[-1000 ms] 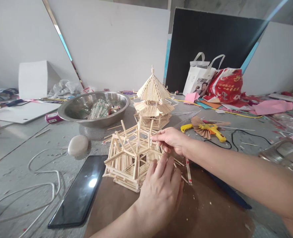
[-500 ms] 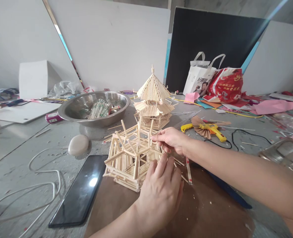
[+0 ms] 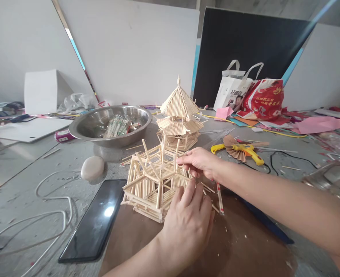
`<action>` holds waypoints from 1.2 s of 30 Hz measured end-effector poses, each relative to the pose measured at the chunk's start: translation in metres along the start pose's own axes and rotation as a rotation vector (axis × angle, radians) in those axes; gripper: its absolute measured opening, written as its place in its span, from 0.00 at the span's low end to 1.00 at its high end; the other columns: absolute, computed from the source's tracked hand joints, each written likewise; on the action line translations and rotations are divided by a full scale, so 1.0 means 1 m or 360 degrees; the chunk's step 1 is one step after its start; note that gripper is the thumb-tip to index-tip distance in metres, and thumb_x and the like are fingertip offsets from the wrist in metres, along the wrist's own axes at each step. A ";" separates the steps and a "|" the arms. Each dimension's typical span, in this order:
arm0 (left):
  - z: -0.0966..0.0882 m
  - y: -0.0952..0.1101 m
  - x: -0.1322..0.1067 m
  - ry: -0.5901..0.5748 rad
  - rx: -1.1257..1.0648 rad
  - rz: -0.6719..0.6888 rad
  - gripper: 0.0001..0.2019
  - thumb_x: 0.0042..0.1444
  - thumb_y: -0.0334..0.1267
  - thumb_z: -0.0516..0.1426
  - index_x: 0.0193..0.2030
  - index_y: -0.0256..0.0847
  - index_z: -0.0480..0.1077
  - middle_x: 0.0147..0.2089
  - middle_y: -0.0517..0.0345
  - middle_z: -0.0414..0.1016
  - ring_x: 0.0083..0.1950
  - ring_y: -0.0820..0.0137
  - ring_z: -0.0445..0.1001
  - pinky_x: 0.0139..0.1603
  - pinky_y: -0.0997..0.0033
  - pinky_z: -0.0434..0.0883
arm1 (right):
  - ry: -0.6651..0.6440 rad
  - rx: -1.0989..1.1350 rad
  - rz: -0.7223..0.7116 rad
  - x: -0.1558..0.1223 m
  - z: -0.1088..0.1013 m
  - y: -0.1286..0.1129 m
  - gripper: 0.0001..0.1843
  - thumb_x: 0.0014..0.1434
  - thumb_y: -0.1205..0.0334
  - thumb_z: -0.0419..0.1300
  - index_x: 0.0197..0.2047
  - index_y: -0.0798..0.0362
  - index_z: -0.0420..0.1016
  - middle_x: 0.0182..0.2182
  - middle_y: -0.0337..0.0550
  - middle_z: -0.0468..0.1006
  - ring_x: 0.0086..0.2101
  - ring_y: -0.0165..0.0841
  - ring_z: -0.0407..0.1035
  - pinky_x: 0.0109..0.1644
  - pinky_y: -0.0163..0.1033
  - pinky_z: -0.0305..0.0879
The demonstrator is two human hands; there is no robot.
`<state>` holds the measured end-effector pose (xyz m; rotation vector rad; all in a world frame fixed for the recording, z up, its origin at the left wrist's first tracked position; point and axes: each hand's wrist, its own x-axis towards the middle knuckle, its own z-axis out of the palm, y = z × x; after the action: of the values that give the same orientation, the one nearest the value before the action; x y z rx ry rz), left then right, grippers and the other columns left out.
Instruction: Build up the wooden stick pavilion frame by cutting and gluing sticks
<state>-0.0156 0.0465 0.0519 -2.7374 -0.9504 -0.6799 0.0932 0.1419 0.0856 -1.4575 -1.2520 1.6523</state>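
Note:
A six-sided model made of thin wooden sticks (image 3: 146,192) stands in front of me, with several short sticks rising from its upper frame. My right hand (image 3: 200,163) pinches one of these upright sticks (image 3: 176,152) between thumb and fingertips at the right side. Closer to me, my left hand (image 3: 188,219) curls its fingers against the model's front right edge and grips it there; the fingertips are partly hidden. Behind stands a finished-looking stick pavilion (image 3: 178,105) with a pointed roof.
A steel basin (image 3: 82,132) holding packaged sticks stands at the back left. Nearer lie a phone (image 3: 93,221), a pale rounded object (image 3: 92,168) and a white cable (image 3: 67,207). At right are a yellow glue gun (image 3: 249,152), bags (image 3: 263,100) and paper scraps. A brown board (image 3: 239,250) lies underneath.
The whole view has shifted slightly to the right. Both hands keep nearly the same places and grips on the stick model.

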 end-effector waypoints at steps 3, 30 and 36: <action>-0.001 0.000 0.000 0.0004 0.0002 0.0001 0.07 0.53 0.32 0.48 0.36 0.36 0.66 0.42 0.45 0.67 0.50 0.53 0.61 0.40 0.54 0.65 | 0.0043 -0.0015 0.0015 0.000 0.002 -0.002 0.09 0.48 0.66 0.59 0.19 0.58 0.65 0.11 0.31 0.64 0.06 0.19 0.52 0.08 0.26 0.41; 0.003 -0.001 -0.002 0.0031 0.0010 -0.0018 0.09 0.54 0.33 0.48 0.37 0.34 0.68 0.46 0.41 0.66 0.54 0.51 0.58 0.45 0.52 0.65 | -0.0067 -0.2048 -0.1788 -0.010 -0.030 0.019 0.18 0.54 0.72 0.52 0.48 0.52 0.69 0.37 0.46 0.77 0.38 0.33 0.71 0.41 0.38 0.67; 0.003 -0.002 -0.002 0.0093 0.0041 -0.0061 0.09 0.53 0.33 0.49 0.36 0.34 0.68 0.48 0.40 0.65 0.57 0.50 0.55 0.50 0.52 0.62 | -0.0116 -0.2058 -0.1804 -0.007 -0.029 0.016 0.16 0.55 0.71 0.52 0.46 0.52 0.69 0.34 0.46 0.77 0.37 0.33 0.70 0.38 0.37 0.66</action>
<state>-0.0170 0.0480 0.0487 -2.6678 -0.9938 -0.7443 0.1252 0.1372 0.0748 -0.7716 -2.6746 0.0156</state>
